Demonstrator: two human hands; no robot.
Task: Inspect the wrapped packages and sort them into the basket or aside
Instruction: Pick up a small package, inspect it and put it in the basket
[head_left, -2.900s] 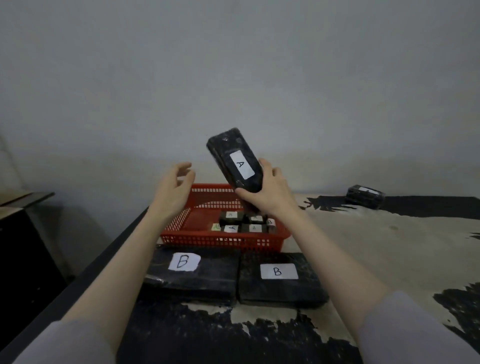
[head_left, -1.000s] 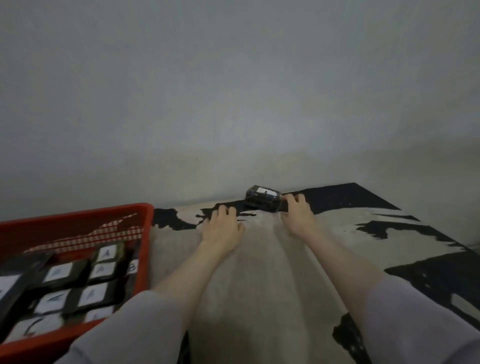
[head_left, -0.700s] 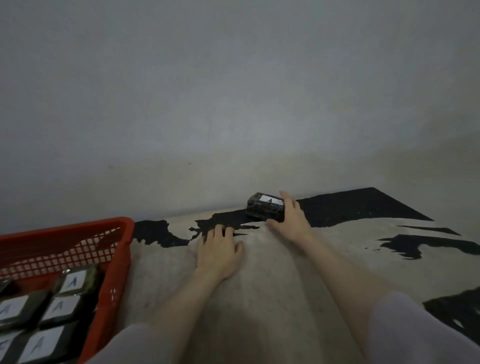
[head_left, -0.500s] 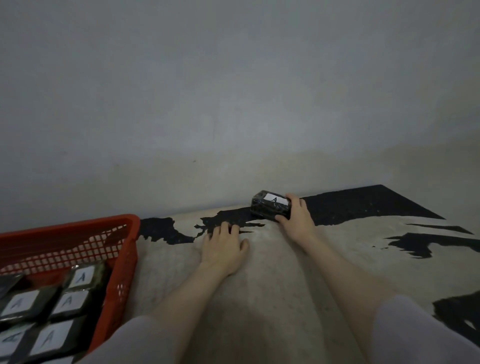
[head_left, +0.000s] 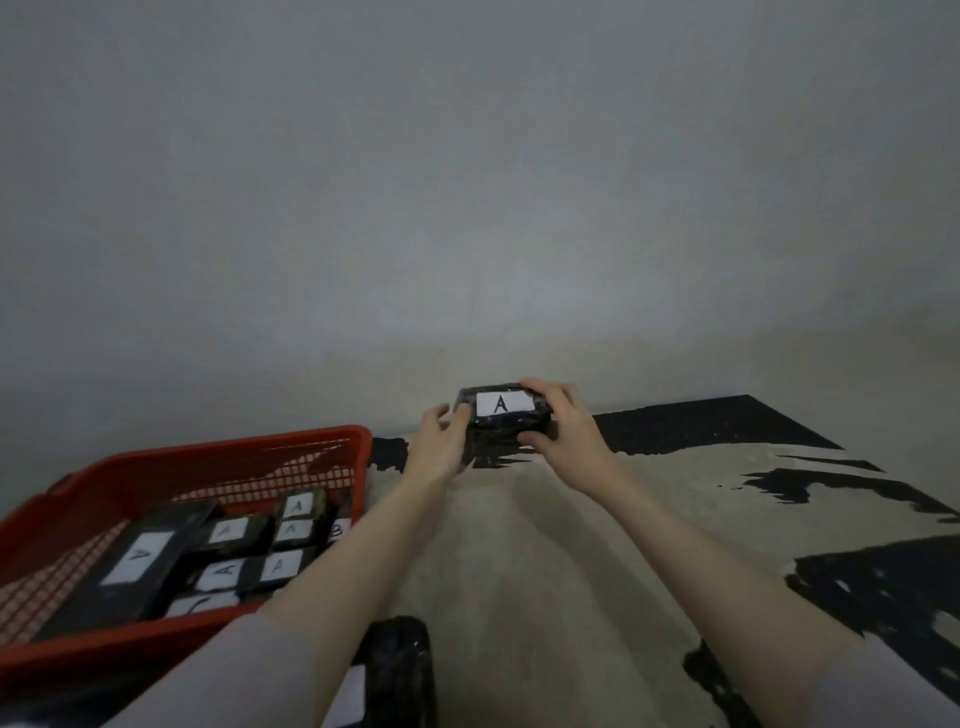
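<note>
The package (head_left: 501, 422), labelled A, is gripped at its ends by the left hand (head_left: 438, 447) and right hand (head_left: 563, 434) near the worktop's (head_left: 545, 545) far edge; it should be kept level and carried to the basket (head_left: 234, 457).

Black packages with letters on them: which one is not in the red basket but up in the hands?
The small A package, held between the left hand and right hand above the table. The other labelled ones lie in the red basket.
</note>
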